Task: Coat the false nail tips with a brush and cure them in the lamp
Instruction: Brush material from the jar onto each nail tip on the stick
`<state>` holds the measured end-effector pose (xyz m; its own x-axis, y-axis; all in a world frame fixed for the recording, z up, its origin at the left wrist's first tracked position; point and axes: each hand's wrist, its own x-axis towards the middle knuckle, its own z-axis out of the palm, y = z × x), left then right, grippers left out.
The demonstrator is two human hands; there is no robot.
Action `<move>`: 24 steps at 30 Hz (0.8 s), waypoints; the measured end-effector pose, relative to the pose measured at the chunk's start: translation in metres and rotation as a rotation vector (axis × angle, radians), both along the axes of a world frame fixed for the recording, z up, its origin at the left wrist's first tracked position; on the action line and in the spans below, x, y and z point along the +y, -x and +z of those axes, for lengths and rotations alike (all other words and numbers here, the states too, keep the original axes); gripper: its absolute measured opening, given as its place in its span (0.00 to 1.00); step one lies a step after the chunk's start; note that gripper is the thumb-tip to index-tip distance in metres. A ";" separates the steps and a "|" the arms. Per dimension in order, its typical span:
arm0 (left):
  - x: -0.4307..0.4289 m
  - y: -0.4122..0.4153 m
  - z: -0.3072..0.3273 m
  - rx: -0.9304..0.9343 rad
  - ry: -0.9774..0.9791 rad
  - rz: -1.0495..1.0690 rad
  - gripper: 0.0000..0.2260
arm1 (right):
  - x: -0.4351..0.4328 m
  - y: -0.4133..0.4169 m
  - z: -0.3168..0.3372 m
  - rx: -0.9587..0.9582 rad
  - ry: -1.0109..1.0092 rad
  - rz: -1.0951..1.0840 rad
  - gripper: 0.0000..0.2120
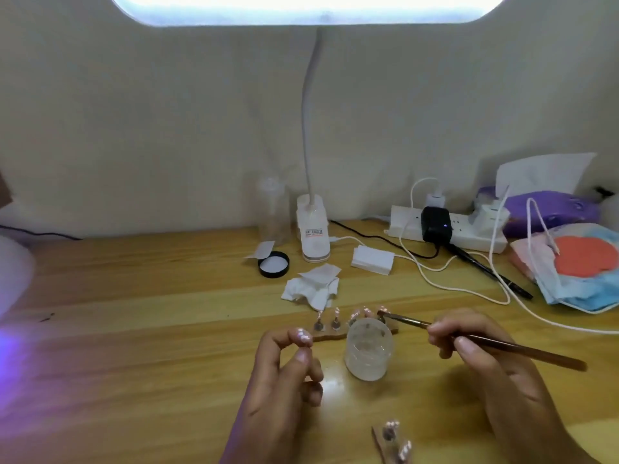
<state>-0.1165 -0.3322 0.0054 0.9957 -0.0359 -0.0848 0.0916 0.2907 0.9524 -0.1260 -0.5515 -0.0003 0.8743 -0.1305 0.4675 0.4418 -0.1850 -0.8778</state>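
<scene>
Lower centre of the frame, the left hand (281,380) is raised just above the bench (134,329), forefinger and thumb pinched together on one false nail tip (303,336). To its right, the right hand (482,353) has its fingers clamped round the brush (536,353) like a pen. The bristles point up-left and reach over the clear jar (368,353) that stands between the two hands. Just behind the jar, more nail tips stand upright on a holder strip (336,324), and a second strip (392,440) lies at the bottom edge. At the far left edge is a white blur with a purple glow, possibly the curing lamp (13,272). It is too smeared to be sure. Crumpled tissue (311,288) and a black lid (273,264) sit at mid-frame.
</scene>
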 end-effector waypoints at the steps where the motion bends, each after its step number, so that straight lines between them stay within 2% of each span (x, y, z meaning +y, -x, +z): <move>1: -0.001 0.000 -0.001 0.060 0.099 -0.009 0.10 | 0.002 0.002 0.002 -0.009 0.041 0.000 0.16; 4: -0.008 0.003 0.003 0.189 0.271 -0.049 0.06 | 0.005 0.006 0.004 -0.029 0.128 -0.034 0.13; 8: -0.014 0.007 0.006 0.211 0.268 -0.091 0.03 | 0.008 0.008 0.006 -0.060 0.197 -0.090 0.12; 11: -0.017 0.009 0.010 0.170 0.126 -0.063 0.19 | 0.007 0.009 0.006 -0.068 0.200 -0.122 0.10; 12: -0.017 0.008 0.013 0.166 0.100 -0.038 0.19 | 0.006 0.009 0.006 -0.080 0.188 -0.136 0.09; 15: -0.017 0.006 0.017 0.155 0.072 -0.012 0.11 | -0.001 0.014 0.007 -0.123 0.199 -0.172 0.11; 20: -0.020 0.008 0.016 0.163 0.136 -0.099 0.15 | -0.008 0.020 0.008 -0.146 0.207 -0.146 0.11; 24: -0.026 0.016 0.010 0.191 0.182 -0.222 0.02 | -0.008 0.020 0.009 -0.164 0.188 -0.131 0.11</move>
<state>-0.1323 -0.3579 0.0153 0.9287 -0.2814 -0.2413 0.3434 0.4076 0.8462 -0.1458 -0.5596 0.0091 0.7664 -0.1356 0.6279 0.5365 -0.4025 -0.7417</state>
